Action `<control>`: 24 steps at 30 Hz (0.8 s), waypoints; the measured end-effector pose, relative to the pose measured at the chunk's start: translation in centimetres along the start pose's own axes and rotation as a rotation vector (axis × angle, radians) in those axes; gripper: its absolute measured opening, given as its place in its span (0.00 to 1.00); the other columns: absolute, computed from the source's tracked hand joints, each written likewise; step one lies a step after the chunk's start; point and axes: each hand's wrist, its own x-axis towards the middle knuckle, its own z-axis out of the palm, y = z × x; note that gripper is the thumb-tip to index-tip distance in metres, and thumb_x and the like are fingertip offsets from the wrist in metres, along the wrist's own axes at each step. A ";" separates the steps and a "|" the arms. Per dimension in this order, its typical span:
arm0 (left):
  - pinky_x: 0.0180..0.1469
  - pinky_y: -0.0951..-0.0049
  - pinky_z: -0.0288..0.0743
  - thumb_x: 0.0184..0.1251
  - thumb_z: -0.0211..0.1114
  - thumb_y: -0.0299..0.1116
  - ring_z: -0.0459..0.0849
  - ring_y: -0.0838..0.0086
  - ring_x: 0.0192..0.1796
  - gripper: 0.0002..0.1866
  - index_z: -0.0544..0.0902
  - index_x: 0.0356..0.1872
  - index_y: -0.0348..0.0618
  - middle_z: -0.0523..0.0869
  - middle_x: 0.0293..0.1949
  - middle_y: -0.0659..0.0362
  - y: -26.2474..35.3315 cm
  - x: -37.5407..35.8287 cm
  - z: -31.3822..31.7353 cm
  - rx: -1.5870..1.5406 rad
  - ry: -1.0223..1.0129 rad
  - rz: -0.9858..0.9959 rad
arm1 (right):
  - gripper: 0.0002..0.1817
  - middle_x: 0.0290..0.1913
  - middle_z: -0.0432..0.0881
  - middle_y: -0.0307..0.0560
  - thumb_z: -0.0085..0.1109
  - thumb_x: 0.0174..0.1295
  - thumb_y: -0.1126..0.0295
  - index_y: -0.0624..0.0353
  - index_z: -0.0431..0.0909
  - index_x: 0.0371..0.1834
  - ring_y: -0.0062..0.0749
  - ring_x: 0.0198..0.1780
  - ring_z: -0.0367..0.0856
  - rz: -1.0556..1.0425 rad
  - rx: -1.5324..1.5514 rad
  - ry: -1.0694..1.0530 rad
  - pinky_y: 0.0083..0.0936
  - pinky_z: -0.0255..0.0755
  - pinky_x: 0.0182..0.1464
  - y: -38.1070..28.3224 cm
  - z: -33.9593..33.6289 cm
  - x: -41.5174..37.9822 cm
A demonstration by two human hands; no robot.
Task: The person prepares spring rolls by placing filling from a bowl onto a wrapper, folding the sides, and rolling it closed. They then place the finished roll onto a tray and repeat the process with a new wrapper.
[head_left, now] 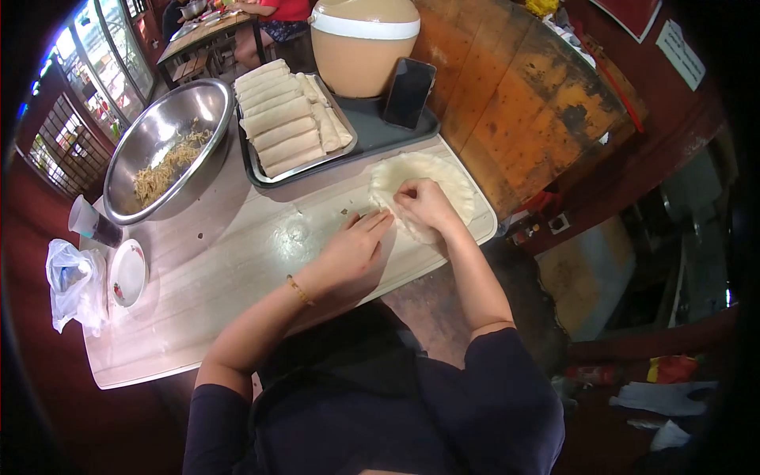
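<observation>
A round stack of thin, pale spring roll wrappers (412, 165) lies at the right end of the table, its edges slightly ruffled. My right hand (427, 206) is over the stack, fingers curled and pinched at the near part of a wrapper; the fingertips are partly hidden. Beside it, my left hand (358, 244) lies flat with fingers stretched out, their tips touching the stack's left edge. Behind the hands, rolled spring rolls (283, 119) are piled in rows on a metal tray (346, 136). A large steel bowl (214, 99) of shredded filling (170, 165) stands tilted at the left.
A dark tray (380, 134) holds the metal tray, a beige lidded container (360, 59) and a propped phone (409, 93). A cup (93, 222), small plate (129, 273) and plastic bag (75, 281) sit at the table's left end. People sit at a far table (210, 30).
</observation>
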 end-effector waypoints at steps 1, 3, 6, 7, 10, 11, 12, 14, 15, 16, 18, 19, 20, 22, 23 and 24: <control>0.69 0.49 0.62 0.61 0.57 0.25 0.73 0.54 0.66 0.29 0.69 0.66 0.34 0.72 0.67 0.45 0.1 0.0 -0.1 -0.002 0.002 -0.001 | 0.09 0.26 0.84 0.47 0.65 0.57 0.70 0.67 0.85 0.33 0.28 0.29 0.81 0.000 -0.003 -0.002 0.26 0.75 0.37 0.3 -0.2 0.0; 0.70 0.49 0.61 0.61 0.57 0.25 0.71 0.55 0.67 0.28 0.69 0.65 0.35 0.73 0.66 0.46 0.2 0.3 -0.5 0.054 -0.030 -0.028 | 0.10 0.29 0.86 0.53 0.65 0.56 0.69 0.67 0.85 0.34 0.36 0.32 0.85 0.055 0.100 -0.024 0.30 0.77 0.40 0.9 -0.4 0.1; 0.70 0.49 0.61 0.62 0.57 0.26 0.71 0.55 0.68 0.26 0.70 0.64 0.35 0.73 0.66 0.47 0.5 1.1 -0.5 0.092 0.010 -0.032 | 0.11 0.27 0.85 0.50 0.66 0.57 0.68 0.67 0.84 0.33 0.32 0.32 0.83 0.090 0.154 -0.057 0.28 0.76 0.39 1.2 -0.6 0.1; 0.70 0.49 0.61 0.62 0.57 0.26 0.71 0.55 0.68 0.26 0.70 0.64 0.35 0.73 0.66 0.47 0.6 1.3 -0.3 0.090 0.013 -0.033 | 0.11 0.27 0.85 0.50 0.66 0.57 0.68 0.67 0.84 0.33 0.32 0.32 0.83 0.090 0.151 -0.059 0.28 0.76 0.39 1.2 -0.5 0.0; 0.71 0.49 0.61 0.63 0.57 0.28 0.71 0.56 0.68 0.26 0.70 0.65 0.35 0.73 0.66 0.47 0.8 1.7 0.8 0.054 -0.026 -0.006 | 0.12 0.26 0.84 0.48 0.66 0.57 0.67 0.68 0.83 0.33 0.31 0.31 0.82 0.036 0.148 -0.007 0.28 0.75 0.38 0.9 -0.3 0.0; 0.71 0.49 0.61 0.64 0.57 0.29 0.72 0.57 0.68 0.26 0.70 0.65 0.35 0.73 0.66 0.48 0.9 1.7 1.3 0.079 -0.022 0.005 | 0.12 0.26 0.84 0.49 0.66 0.57 0.67 0.68 0.82 0.32 0.32 0.31 0.82 0.027 0.152 0.007 0.28 0.75 0.38 0.8 -0.2 0.0; 0.71 0.50 0.61 0.65 0.56 0.30 0.72 0.58 0.68 0.26 0.70 0.65 0.35 0.73 0.66 0.48 1.1 1.6 1.5 0.104 -0.019 0.015 | 0.12 0.26 0.84 0.49 0.67 0.57 0.67 0.68 0.82 0.32 0.32 0.31 0.83 0.019 0.156 0.021 0.28 0.75 0.37 0.4 -0.1 -0.1; 0.71 0.50 0.61 0.66 0.56 0.31 0.72 0.58 0.68 0.26 0.70 0.66 0.35 0.73 0.66 0.48 1.4 1.5 1.8 0.113 -0.013 0.015 | 0.12 0.26 0.84 0.50 0.67 0.56 0.67 0.67 0.82 0.31 0.34 0.31 0.83 0.026 0.030 0.014 0.29 0.75 0.38 -0.3 -0.2 -0.5; 0.71 0.51 0.61 0.67 0.56 0.31 0.72 0.58 0.68 0.26 0.70 0.66 0.34 0.73 0.67 0.47 1.6 1.5 1.9 0.124 -0.009 0.016 | 0.11 0.26 0.84 0.51 0.67 0.56 0.67 0.67 0.82 0.31 0.36 0.31 0.83 0.034 -0.093 0.008 0.30 0.76 0.38 -0.7 -0.2 -0.7; 0.71 0.51 0.61 0.67 0.56 0.31 0.72 0.58 0.68 0.26 0.70 0.66 0.34 0.73 0.67 0.47 1.7 1.4 1.9 0.123 -0.008 0.016 | 0.11 0.26 0.84 0.51 0.67 0.56 0.67 0.67 0.82 0.31 0.36 0.31 0.83 0.034 -0.093 0.008 0.30 0.76 0.38 -0.5 -0.3 -0.7; 0.71 0.50 0.60 0.67 0.55 0.31 0.71 0.59 0.69 0.26 0.70 0.65 0.32 0.72 0.67 0.46 1.9 1.2 1.8 0.136 -0.008 0.018 | 0.10 0.26 0.83 0.55 0.67 0.55 0.68 0.66 0.82 0.31 0.40 0.31 0.84 0.055 0.006 -0.021 0.31 0.76 0.38 -0.1 -0.4 -0.5; 0.71 0.50 0.60 0.67 0.55 0.31 0.71 0.59 0.69 0.26 0.70 0.65 0.32 0.72 0.67 0.46 2.0 1.2 1.7 0.139 -0.006 0.018 | 0.10 0.26 0.83 0.55 0.67 0.55 0.68 0.66 0.82 0.31 0.40 0.31 0.84 0.052 0.005 -0.020 0.31 0.76 0.38 0.0 -0.8 -0.4; 0.71 0.50 0.60 0.67 0.55 0.32 0.70 0.59 0.70 0.26 0.70 0.65 0.32 0.72 0.67 0.45 2.1 1.1 1.7 0.163 -0.015 0.023 | 0.10 0.27 0.84 0.55 0.67 0.55 0.68 0.65 0.82 0.32 0.42 0.32 0.85 0.000 -0.051 0.053 0.32 0.76 0.38 0.2 -1.5 -0.2; 0.71 0.49 0.59 0.68 0.55 0.32 0.69 0.59 0.71 0.25 0.70 0.65 0.31 0.72 0.68 0.45 2.0 0.9 1.9 0.187 -0.027 0.027 | 0.09 0.28 0.84 0.56 0.66 0.55 0.69 0.65 0.83 0.32 0.44 0.33 0.85 -0.050 -0.105 0.126 0.32 0.76 0.37 0.1 -3.1 0.1; 0.71 0.48 0.58 0.68 0.53 0.33 0.68 0.58 0.72 0.25 0.71 0.64 0.30 0.72 0.67 0.45 1.9 0.8 2.1 0.181 -0.008 0.033 | 0.09 0.30 0.84 0.57 0.65 0.56 0.68 0.63 0.82 0.32 0.47 0.35 0.85 -0.040 -0.134 0.185 0.34 0.76 0.39 -0.2 -4.2 0.2; 0.72 0.46 0.56 0.68 0.52 0.34 0.68 0.58 0.72 0.25 0.71 0.63 0.29 0.73 0.66 0.44 1.8 0.8 2.3 0.173 0.011 0.041 | 0.08 0.32 0.85 0.57 0.65 0.56 0.68 0.62 0.82 0.33 0.50 0.37 0.85 -0.029 -0.163 0.246 0.35 0.76 0.40 -0.7 -5.4 0.2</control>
